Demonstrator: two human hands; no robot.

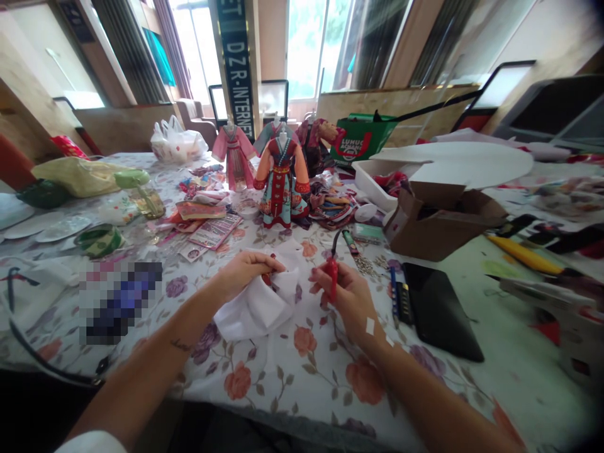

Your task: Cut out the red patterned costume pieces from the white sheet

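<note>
My left hand (248, 272) pinches a piece of white cloth (264, 311) that lies bunched on the table in front of me. A small dark red patch shows under the fingers; what it is I cannot make out. To the right, my right hand (349, 292) is closed around a red-handled tool (334, 277) with a thin, curved dark tip pointing up. The tool is held apart from the cloth. Just beyond the hands stands a small doll-size form in a red, orange and teal robe (282, 182).
A flowered tablecloth (302, 371) covers the table. At right are a black tablet (441, 311), pens and an open cardboard box (425, 229). Fabric scraps, a pink-robed form (233, 154) and a green bag (361, 135) stand behind. Leftward are a drink jar (146, 201) and green tape (99, 240).
</note>
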